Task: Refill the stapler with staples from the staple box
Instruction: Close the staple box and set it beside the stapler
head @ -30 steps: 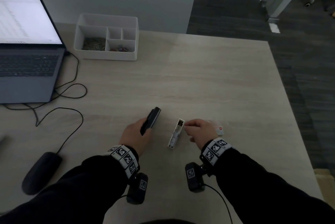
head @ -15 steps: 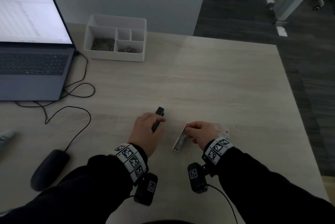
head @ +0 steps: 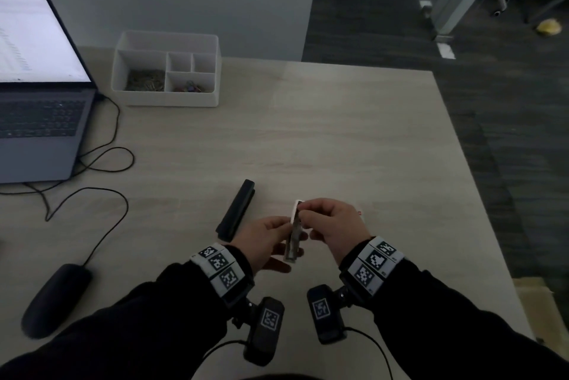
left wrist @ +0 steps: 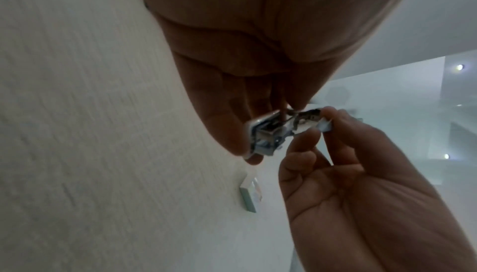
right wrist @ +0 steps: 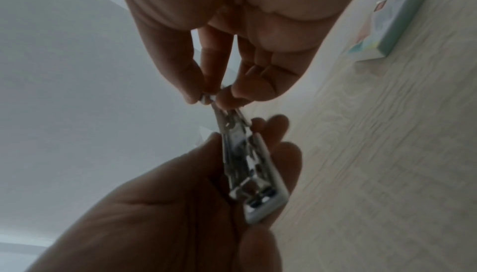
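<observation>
Both hands hold a white stapler with a bare metal inside just above the table. My left hand grips its near end from the left, fingers curled around the body. My right hand pinches the far tip between thumb and fingers. In the left wrist view the stapler sits between both hands' fingertips. The small staple box, pale green on its side, lies flat on the table right of my right hand; in the head view only a corner of the box shows.
A black bar-shaped object lies on the table just left of my hands. At the back left stand an open laptop and a white desk organizer. A dark mouse with its cable lies front left. The table edge runs along the right.
My left hand let go of the black object, which now lies on the table, and moved right to the white stapler. Both hands have lifted the stapler off the table.
</observation>
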`<state>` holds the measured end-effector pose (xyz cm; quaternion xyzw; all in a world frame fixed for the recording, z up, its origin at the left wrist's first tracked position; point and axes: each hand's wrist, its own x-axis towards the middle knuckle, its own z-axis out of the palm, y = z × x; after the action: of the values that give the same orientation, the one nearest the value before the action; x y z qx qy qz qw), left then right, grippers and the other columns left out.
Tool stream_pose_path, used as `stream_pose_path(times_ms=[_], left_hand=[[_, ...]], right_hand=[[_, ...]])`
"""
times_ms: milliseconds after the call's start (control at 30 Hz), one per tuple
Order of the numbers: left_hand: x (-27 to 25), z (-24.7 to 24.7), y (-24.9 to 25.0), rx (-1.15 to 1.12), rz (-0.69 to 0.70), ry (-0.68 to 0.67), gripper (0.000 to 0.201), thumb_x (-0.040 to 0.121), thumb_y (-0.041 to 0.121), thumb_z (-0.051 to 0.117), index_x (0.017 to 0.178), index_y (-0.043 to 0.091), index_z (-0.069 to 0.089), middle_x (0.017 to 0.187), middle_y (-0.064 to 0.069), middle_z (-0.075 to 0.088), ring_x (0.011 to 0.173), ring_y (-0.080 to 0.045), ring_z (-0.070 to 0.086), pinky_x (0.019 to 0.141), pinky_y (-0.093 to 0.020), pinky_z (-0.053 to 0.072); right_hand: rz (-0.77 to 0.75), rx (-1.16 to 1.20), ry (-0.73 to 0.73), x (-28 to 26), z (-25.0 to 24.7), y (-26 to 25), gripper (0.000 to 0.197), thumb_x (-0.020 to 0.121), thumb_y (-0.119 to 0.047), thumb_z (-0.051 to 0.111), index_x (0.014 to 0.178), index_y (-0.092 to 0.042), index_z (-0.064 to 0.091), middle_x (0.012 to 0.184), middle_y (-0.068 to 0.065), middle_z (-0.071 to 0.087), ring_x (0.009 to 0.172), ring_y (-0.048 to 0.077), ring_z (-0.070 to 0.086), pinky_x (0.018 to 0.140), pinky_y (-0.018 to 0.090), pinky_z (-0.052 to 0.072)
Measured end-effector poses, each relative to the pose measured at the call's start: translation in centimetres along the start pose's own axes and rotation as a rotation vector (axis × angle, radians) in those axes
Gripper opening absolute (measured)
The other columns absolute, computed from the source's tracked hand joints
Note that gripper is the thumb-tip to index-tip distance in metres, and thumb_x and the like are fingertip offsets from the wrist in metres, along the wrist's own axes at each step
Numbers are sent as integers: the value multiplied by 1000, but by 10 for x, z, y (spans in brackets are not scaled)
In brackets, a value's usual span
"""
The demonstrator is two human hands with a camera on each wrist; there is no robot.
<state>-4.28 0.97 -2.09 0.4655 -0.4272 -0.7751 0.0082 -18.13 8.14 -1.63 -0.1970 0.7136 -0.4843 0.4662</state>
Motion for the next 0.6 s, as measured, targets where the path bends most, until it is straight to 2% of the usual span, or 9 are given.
stream_pose_path(times_ms=[100, 200, 267, 333, 467, 600], left_hand=[[-2, 1, -3, -40, 45, -1, 21, 98, 24, 54, 107, 15, 70, 101, -9, 74, 77, -20, 71, 54, -32, 55], [-7, 3, -4, -142, 61, -13, 22, 98, 22, 54, 111, 11, 69, 93, -5, 72, 73, -17, 69, 55, -31, 55], [-10, 2, -4, -196, 66, -11, 23, 98, 20, 53, 113, 9, 68, 91, -5, 72, 75, -18, 69, 57, -32, 56], [-12, 2, -6, -222, 68, -9, 22, 98, 20, 54, 110, 10, 70, 89, -5, 73, 77, -21, 68, 56, -33, 55], [-14, 4, -7, -224, 77, -9, 24, 98, 22, 54, 108, 8, 71, 82, -4, 72, 73, -19, 68, 53, -30, 54], [-18, 6, -9, -227, 87, -3, 26, 98, 21, 54, 110, 4, 70, 84, -6, 71, 70, -18, 69, 51, -29, 54]], right_hand=[[13, 56, 3, -6, -5, 2, 8, 79, -7, 70, 86, -9, 74, 76, 7, 70, 71, 18, 64, 67, 33, 54], [13, 124, 19, -13, -9, 3, 6, 80, -7, 71, 83, -11, 75, 76, 5, 71, 71, 17, 66, 66, 32, 55], [-2, 134, 14, -18, -10, 3, 8, 81, -6, 72, 79, -14, 74, 73, 3, 70, 69, 17, 65, 64, 32, 55], [-11, 121, -27, -22, -10, 3, 6, 81, -5, 72, 78, -11, 72, 69, 3, 70, 65, 17, 64, 63, 32, 55], [-76, 31, -65, -28, -10, -2, 3, 84, -5, 69, 81, -6, 70, 63, -1, 71, 59, 12, 64, 59, 28, 56], [-190, -151, -55, -30, -9, -6, 9, 87, -8, 66, 80, -12, 71, 65, -1, 70, 57, 6, 60, 53, 22, 52]])
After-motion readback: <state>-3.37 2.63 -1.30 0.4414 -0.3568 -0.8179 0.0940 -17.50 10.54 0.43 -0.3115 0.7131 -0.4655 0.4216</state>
